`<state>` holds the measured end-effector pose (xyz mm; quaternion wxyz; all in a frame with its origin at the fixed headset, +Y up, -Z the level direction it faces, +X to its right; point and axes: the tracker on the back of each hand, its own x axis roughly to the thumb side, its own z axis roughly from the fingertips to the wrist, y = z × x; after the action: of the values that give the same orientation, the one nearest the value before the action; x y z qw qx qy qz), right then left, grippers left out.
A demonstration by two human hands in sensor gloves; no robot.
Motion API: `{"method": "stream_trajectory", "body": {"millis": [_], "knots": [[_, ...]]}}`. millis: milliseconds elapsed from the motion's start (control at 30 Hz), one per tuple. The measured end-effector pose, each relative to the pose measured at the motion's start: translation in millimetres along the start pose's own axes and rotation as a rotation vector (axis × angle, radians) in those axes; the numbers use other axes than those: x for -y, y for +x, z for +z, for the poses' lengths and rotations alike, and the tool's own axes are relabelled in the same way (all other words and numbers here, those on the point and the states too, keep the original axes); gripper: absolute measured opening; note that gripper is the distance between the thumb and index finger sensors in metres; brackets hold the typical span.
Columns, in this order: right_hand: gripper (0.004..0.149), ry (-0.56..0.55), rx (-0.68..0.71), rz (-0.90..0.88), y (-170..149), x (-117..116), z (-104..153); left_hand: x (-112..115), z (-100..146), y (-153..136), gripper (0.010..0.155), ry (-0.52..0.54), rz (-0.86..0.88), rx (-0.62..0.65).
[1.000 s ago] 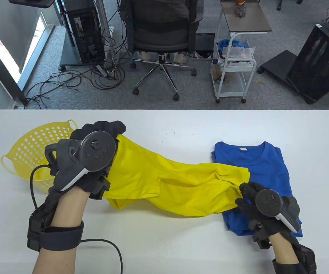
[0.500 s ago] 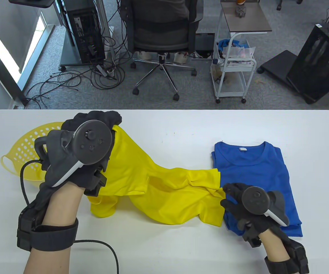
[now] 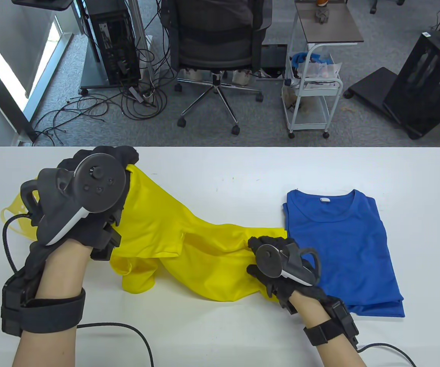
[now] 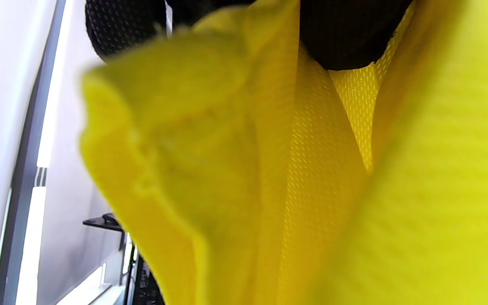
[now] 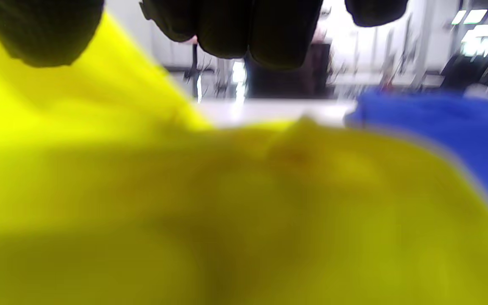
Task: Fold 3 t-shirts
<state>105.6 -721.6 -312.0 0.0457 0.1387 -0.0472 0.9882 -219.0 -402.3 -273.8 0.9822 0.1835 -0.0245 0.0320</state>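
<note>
Both hands grip the yellow t-shirt [image 3: 189, 244], left hand [image 3: 101, 198] lifting one end, right hand [image 3: 269, 260] pinching the other beside the folded blue t-shirt [image 3: 342, 244]; it should be spread flat, well clear, on the bench [image 3: 242, 168].

Open table [image 3: 242, 168] along the far edge and the near edge between the forearms. Blocked at left by yellow basket [image 3: 11, 210], at centre by yellow t-shirt [image 3: 189, 248], at right by folded blue t-shirt [image 3: 342, 244].

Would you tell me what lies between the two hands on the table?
Only the yellow t-shirt, stretched from the left hand to the right hand, as the table view shows.
</note>
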Motion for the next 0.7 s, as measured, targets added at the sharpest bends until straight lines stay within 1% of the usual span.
{"method": "stream_trajectory", "body": {"millis": [33,67,100,167,233,333,367,400,433,500,567,600,667,700], "knots": [[0.072,0.026,-0.018,0.009,0.2,1.2,-6.2,-0.4,0.4,-1.3,0.042,0.001,-0.002,-0.003],[0.073,0.102,-0.037,0.006,1.2,0.1,-13.2,-0.6,0.7,-2.7,0.042,0.0,-0.002,-0.004],[0.073,0.145,-0.049,-0.007,2.8,-2.0,-19.0,-0.5,0.9,-3.6,0.042,0.0,-0.001,-0.005],[0.071,0.172,-0.047,0.011,7.3,-8.0,-28.9,0.6,1.3,-5.0,0.042,0.002,-0.005,-0.002],[0.068,0.189,-0.035,0.025,13.0,-15.2,-37.5,3.5,1.3,-5.8,0.042,-0.006,-0.017,0.002],[0.064,0.172,0.022,-0.098,27.7,-22.1,-42.7,7.1,0.1,-7.6,0.042,-0.012,-0.025,0.011],[0.063,0.155,0.038,-0.106,32.2,-23.6,-44.1,7.4,-0.6,-8.4,0.042,-0.014,-0.021,0.012],[0.061,0.143,0.034,-0.057,36.9,-26.7,-47.5,7.3,-1.6,-10.1,0.042,-0.015,-0.016,0.011],[0.061,0.154,0.035,-0.022,38.3,-28.9,-50.4,7.0,-2.0,-11.4,0.042,-0.014,-0.012,0.009],[0.058,0.199,-0.018,0.021,36.7,-33.8,-58.7,5.4,-2.6,-15.4,0.041,-0.014,-0.006,0.004],[0.055,0.216,-0.086,-0.039,26.5,-36.0,-66.6,2.4,-2.1,-21.7,0.041,-0.01,-0.011,-0.003],[0.057,0.245,-0.119,-0.04,21.4,-37.9,-68.9,0.9,-1.9,-25.3,0.041,-0.008,-0.016,-0.008],[0.06,0.306,-0.172,0.021,11.2,-43.1,-71.9,-0.5,-1.7,-32.5,0.041,-0.002,-0.019,-0.017],[0.061,0.308,-0.179,0.036,7.7,-46.0,-72.5,-0.2,-1.8,-35.8,0.041,-0.003,-0.018,-0.022]]}}
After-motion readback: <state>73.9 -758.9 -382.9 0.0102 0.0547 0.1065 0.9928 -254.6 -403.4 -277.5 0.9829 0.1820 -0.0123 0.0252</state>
